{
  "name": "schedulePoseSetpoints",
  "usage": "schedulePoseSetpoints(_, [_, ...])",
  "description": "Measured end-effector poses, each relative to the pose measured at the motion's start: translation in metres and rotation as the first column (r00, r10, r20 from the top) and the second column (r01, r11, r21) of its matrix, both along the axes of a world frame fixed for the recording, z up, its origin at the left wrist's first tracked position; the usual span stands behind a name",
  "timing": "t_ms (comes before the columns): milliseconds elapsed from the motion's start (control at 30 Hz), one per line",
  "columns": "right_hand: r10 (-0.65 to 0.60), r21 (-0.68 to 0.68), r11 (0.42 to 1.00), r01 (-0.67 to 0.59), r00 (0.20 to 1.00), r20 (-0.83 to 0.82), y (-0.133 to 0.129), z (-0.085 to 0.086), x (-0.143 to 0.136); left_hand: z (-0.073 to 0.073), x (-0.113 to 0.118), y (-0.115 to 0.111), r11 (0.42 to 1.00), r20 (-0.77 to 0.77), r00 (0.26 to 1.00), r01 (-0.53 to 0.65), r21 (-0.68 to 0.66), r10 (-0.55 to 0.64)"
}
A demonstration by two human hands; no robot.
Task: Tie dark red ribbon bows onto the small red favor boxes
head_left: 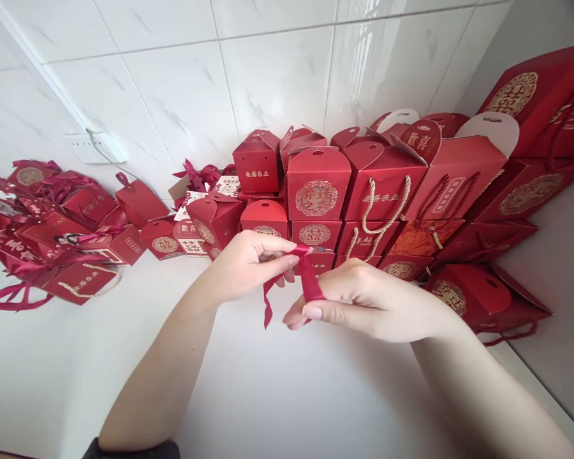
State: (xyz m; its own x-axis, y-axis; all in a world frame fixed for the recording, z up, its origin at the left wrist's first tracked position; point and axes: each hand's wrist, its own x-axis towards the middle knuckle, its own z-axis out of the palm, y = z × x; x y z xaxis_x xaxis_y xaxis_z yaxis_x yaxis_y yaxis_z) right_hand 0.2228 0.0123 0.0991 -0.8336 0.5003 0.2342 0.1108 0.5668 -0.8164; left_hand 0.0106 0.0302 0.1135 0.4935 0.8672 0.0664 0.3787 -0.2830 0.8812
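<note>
Red ribbon pinched between left hand and right hand, both closed on it, red gift boxes stacked just beyond

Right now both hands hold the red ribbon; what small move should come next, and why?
Probably pull the ribbon taut: the left hand pinches its top end, the right hand has it draped over a finger, and a loose tail hangs below.

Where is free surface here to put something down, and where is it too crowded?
Bare white table lies below the left hand and right hand, which hold a red ribbon. Crowded: the stacked red boxes by the wall, and the ribboned pile at left.
</note>
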Motion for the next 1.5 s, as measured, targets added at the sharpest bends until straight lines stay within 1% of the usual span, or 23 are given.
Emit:
schedulePoseSetpoints(100, [0.0, 0.052, 0.999, 0.008, 0.988, -0.152, -0.002, 0.003, 0.004, -0.005, 0.0, 0.003, 0.996, -0.088, 0.993, 0.07, -0.052, -0.075])
schedulePoseSetpoints(200, [-0.023, 0.042, 0.998, 0.039, 0.948, -0.319, 0.001, 0.002, 0.009, -0.01, 0.002, 0.005, 0.978, -0.19, 0.966, 0.149, -0.149, -0.176])
schedulePoseSetpoints(267, [-0.076, 0.013, 0.996, 0.087, 0.927, -0.368, 0.004, -0.001, 0.012, -0.014, 0.004, 0.006, 0.957, -0.228, 0.942, 0.202, -0.207, -0.248])
schedulePoseSetpoints(300, [-0.107, -0.003, 0.993, 0.114, 0.921, -0.374, 0.005, -0.002, 0.013, -0.016, 0.005, 0.006, 0.943, -0.22, 0.932, 0.234, -0.235, -0.286])
schedulePoseSetpoints(400, [-0.183, -0.016, 0.982, 0.189, 0.916, -0.357, 0.01, -0.005, 0.016, -0.019, 0.008, 0.006, 0.887, -0.094, 0.911, 0.361, -0.289, -0.401])
schedulePoseSetpoints(500, [-0.255, 0.046, 0.958, 0.283, 0.916, -0.31, 0.014, -0.007, 0.015, -0.019, 0.007, 0.007, 0.811, 0.07, 0.868, 0.486, -0.326, -0.491])
schedulePoseSetpoints(567, [-0.296, 0.073, 0.942, 0.327, 0.915, -0.274, 0.018, -0.008, 0.014, -0.018, 0.004, 0.007, 0.765, 0.169, 0.84, 0.54, -0.35, -0.516])
schedulePoseSetpoints(600, [-0.299, 0.071, 0.942, 0.327, 0.918, -0.26, 0.019, -0.01, 0.013, -0.017, 0.003, 0.007, 0.754, 0.216, 0.832, 0.554, -0.352, -0.511])
schedulePoseSetpoints(633, [-0.288, 0.06, 0.949, 0.311, 0.925, -0.248, 0.021, -0.011, 0.012, -0.015, 0.001, 0.006, 0.755, 0.259, 0.83, 0.557, -0.346, -0.494])
schedulePoseSetpoints(667, [-0.267, 0.045, 0.957, 0.285, 0.933, -0.242, 0.023, -0.013, 0.012, -0.014, -0.001, 0.006, 0.767, 0.293, 0.833, 0.549, -0.332, -0.469])
schedulePoseSetpoints(767, [-0.193, 0.024, 0.978, 0.206, 0.948, -0.254, 0.027, -0.018, 0.01, -0.009, -0.006, 0.005, 0.841, 0.333, 0.861, 0.476, -0.258, -0.385])
schedulePoseSetpoints(867, [-0.184, 0.037, 0.98, 0.197, 0.956, -0.229, 0.028, -0.02, 0.008, -0.004, -0.01, 0.005, 0.899, 0.315, 0.888, 0.401, -0.175, -0.334])
schedulePoseSetpoints(967, [-0.198, 0.047, 0.977, 0.208, 0.967, -0.157, 0.026, -0.02, 0.006, 0.0, -0.015, 0.005, 0.927, 0.29, 0.908, 0.35, -0.133, -0.301])
schedulePoseSetpoints(1067, [-0.157, 0.041, 0.986, 0.162, 0.981, -0.114, 0.023, -0.016, 0.004, 0.002, -0.017, 0.006, 0.949, 0.27, 0.925, 0.3, -0.093, -0.266])
schedulePoseSetpoints(1167, [-0.122, 0.058, 0.99, 0.126, 0.99, -0.068, 0.018, -0.013, 0.003, 0.004, -0.017, 0.006, 0.983, 0.224, 0.959, 0.181, -0.02, -0.172])
schedulePoseSetpoints(1233, [-0.103, 0.09, 0.99, 0.109, 0.993, -0.062, 0.015, -0.011, 0.002, 0.004, -0.014, 0.005, 0.995, 0.156, 0.983, 0.094, 0.024, -0.097])
schedulePoseSetpoints(1300, [-0.07, 0.108, 0.991, 0.079, 0.994, -0.083, 0.012, -0.009, 0.001, 0.003, -0.011, 0.004, 0.997, 0.086, 0.995, 0.039, 0.062, -0.044])
schedulePoseSetpoints(1400, [-0.01, 0.084, 0.996, 0.021, 0.992, -0.128, 0.008, -0.006, 0.0, 0.0, -0.006, 0.004, 0.993, 0.022, 1.0, 0.012, 0.121, -0.014])
schedulePoseSetpoints(1500, [0.033, 0.026, 0.999, -0.027, 0.964, -0.265, 0.005, -0.005, 0.004, -0.005, -0.006, 0.008, 0.988, -0.031, 1.0, 0.001, 0.157, 0.004])
